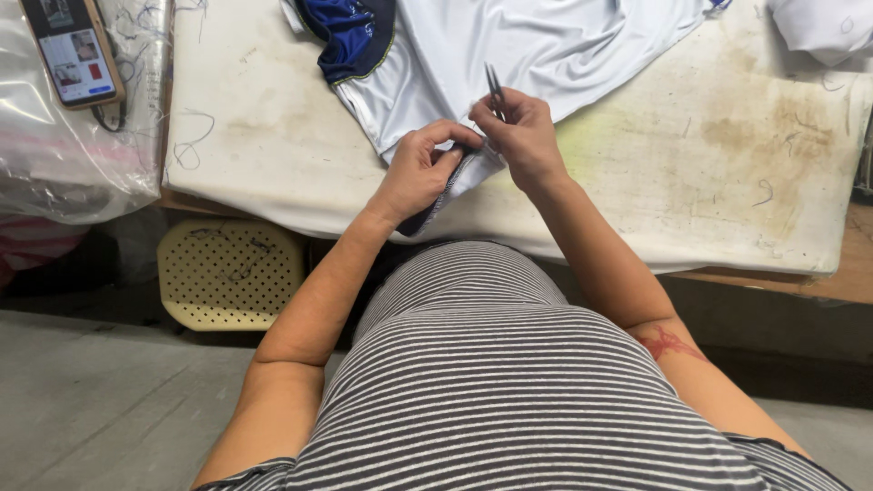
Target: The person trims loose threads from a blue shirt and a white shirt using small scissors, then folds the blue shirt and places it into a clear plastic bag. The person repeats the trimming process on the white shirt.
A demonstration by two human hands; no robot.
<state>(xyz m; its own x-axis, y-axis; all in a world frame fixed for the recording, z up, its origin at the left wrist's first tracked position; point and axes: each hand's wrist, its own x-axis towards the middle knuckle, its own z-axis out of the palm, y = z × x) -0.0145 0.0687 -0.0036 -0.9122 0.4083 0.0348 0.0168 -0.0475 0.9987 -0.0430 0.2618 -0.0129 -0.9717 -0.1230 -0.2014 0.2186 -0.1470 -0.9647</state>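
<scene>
striped shirt (482, 382) nearest, left hand (420, 173) fingers pinching white garment (509, 45) hem; right hand (523, 136) fingers gripping thread snips (494, 86)

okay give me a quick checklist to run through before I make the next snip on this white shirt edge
1. Left hand pinches the shirt edge: ok.
2. Right hand holds the snips: ok.
3. Snip tips point away from the fingers: ok.
4. Loose thread at the edge visible: cannot tell.
5. Rest of shirt lies on the table: ok.
6. Phone is away from the work: ok.
</scene>
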